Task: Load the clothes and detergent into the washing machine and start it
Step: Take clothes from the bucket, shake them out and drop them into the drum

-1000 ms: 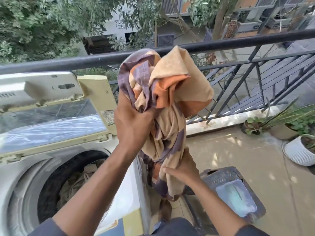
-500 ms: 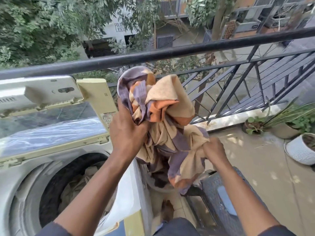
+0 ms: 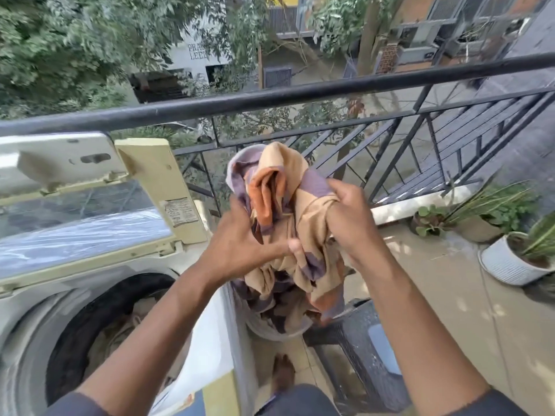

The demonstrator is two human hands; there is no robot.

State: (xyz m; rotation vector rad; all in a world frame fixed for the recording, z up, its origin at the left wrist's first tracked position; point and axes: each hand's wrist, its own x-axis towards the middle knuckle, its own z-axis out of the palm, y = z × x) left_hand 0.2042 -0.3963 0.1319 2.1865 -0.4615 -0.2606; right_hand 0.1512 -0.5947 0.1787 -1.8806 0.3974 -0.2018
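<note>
Head view showed my right hand [image 3: 348,223] had climbed to clutch the patterned cloth [image 3: 288,235] beside my gripping left hand [image 3: 240,244], bunching it right of the washing machine [image 3: 90,310] for loading.

cloth [image 3: 300,205]: tan, orange, purple patches | railing [image 3: 300,97]: black | pot [image 3: 504,262]: white

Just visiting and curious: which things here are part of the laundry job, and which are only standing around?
Part of the job:
patterned cloth, gripped by left hand and right hand
washing machine, lid up

Standing around:
potted plants
railing
dark stool
</note>
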